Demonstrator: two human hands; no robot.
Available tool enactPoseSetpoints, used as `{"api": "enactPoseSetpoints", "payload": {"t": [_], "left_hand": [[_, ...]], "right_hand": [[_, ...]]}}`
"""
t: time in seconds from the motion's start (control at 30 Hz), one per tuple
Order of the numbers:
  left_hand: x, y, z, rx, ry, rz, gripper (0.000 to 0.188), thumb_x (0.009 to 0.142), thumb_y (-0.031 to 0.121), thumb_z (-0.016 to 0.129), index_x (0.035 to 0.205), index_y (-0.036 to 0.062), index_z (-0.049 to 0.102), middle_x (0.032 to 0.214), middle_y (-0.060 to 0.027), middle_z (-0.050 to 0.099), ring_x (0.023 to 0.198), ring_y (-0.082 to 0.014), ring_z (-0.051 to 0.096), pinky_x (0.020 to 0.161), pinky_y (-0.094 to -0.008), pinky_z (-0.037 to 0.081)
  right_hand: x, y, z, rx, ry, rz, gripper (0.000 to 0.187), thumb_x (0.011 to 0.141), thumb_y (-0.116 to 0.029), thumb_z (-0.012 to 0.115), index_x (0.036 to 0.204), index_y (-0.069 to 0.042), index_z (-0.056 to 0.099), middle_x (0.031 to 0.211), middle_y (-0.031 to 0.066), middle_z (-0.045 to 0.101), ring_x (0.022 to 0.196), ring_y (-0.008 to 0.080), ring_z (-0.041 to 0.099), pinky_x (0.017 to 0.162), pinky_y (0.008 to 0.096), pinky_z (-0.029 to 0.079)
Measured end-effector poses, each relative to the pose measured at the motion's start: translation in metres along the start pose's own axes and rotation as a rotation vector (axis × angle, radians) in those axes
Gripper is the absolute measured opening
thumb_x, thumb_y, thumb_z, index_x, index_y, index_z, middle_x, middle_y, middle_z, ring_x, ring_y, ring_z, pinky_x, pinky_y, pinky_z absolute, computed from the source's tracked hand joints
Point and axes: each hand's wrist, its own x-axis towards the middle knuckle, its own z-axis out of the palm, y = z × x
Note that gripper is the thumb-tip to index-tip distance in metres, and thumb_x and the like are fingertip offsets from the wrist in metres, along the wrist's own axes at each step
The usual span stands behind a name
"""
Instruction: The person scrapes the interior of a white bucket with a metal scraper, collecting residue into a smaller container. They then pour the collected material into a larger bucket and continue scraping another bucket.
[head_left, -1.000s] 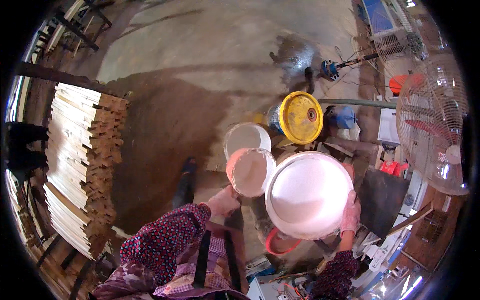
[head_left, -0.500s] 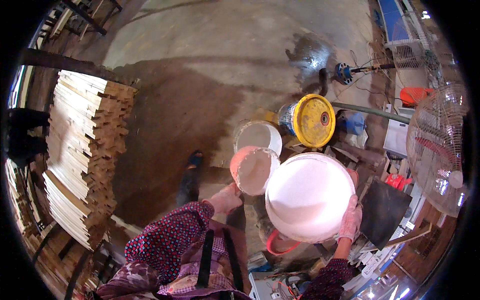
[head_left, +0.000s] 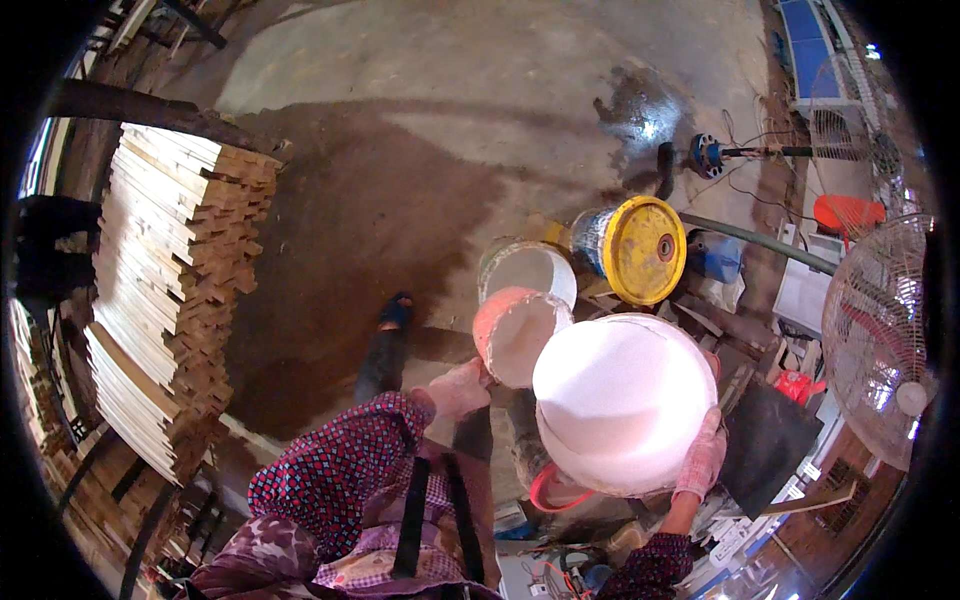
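Observation:
My left hand [head_left: 460, 388], in a pale pinkish work glove, is closed at the near left edge of a small red bucket [head_left: 490, 325] with a pale, crusted inside. The small bucket tilts, its mouth facing up and toward a large white bucket [head_left: 620, 405] on its right. Gloved too, my right hand [head_left: 704, 455] grips the right side of the white bucket; some of its fingers are hidden behind the wall. Pale material coats or fills the white bucket's bottom, too bright to make out. Behind the red bucket stands another whitish bucket [head_left: 530, 265].
A blue bucket with a yellow lid [head_left: 645, 250] stands beyond the buckets. A red rim [head_left: 555, 490] shows below the white bucket. Stacked timber [head_left: 180, 290] rises at the left. Fans [head_left: 880, 340] and a dark sheet [head_left: 770, 445] are at the right. Part of the concrete floor [head_left: 370, 220] looks wet.
The view has shifted slightly, so most things sit a little further right. The white bucket is tilted a bit differently. Both hands keep their holds.

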Motion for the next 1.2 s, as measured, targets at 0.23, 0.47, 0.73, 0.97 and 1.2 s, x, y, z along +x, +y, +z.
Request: {"api": "enactPoseSetpoints", "payload": {"t": [0.23,0.47,0.73,0.97,1.2], "left_hand": [[0.015,0.001,-0.007,0.06,-0.035,-0.043,0.052,0.073,0.015,0.057,0.122,0.0039,0.046,0.102,-0.02,0.063,0.085,-0.0334,0.067,0.067,-0.0433,0.054],[0.027,0.006,-0.023,0.116,-0.09,0.049,0.046,0.074,0.017,0.058,0.117,0.0008,0.051,0.086,-0.0179,0.065,0.062,-0.0267,0.066,0.05,-0.0373,0.052],[0.075,-0.012,-0.014,0.162,-0.123,0.071,0.053,0.08,0.022,0.06,0.125,0.0008,0.043,0.087,-0.0197,0.066,0.055,-0.0258,0.066,0.047,-0.0372,0.054],[0.077,-0.015,-0.01,0.167,-0.115,0.023,0.05,0.077,0.015,0.059,0.124,0.0041,0.045,0.082,-0.0165,0.066,0.055,-0.0255,0.065,0.043,-0.0359,0.052],[0.068,-0.003,-0.017,0.135,-0.11,-0.027,0.044,0.074,0.013,0.061,0.116,0.0044,0.052,0.093,-0.0161,0.066,0.069,-0.0274,0.069,0.054,-0.0383,0.054]], "right_hand": [[0.002,-0.01,0.0,0.002,-0.008,0.056,0.065,0.096,-0.048,0.046,0.123,0.011,0.052,0.119,0.0231,0.061,0.105,0.0325,0.06,0.092,0.038,0.045],[0.001,0.005,0.006,-0.03,0.002,0.002,0.074,0.093,-0.056,0.041,0.119,0.011,0.056,0.112,0.0247,0.063,0.099,0.0337,0.062,0.089,0.0394,0.046],[0.002,0.006,0.007,0.089,-0.022,0.015,0.071,0.094,-0.054,0.042,0.122,0.01,0.055,0.112,0.0221,0.064,0.098,0.03,0.063,0.087,0.0384,0.048],[0.0,-0.007,0.003,0.047,-0.019,0.046,0.069,0.095,-0.053,0.041,0.122,0.009,0.055,0.113,0.0223,0.063,0.097,0.0312,0.063,0.086,0.0373,0.048],[0.005,-0.003,0.005,0.091,-0.024,0.033,0.068,0.095,-0.052,0.041,0.124,0.009,0.054,0.117,0.023,0.061,0.099,0.0311,0.062,0.088,0.037,0.047]]}}
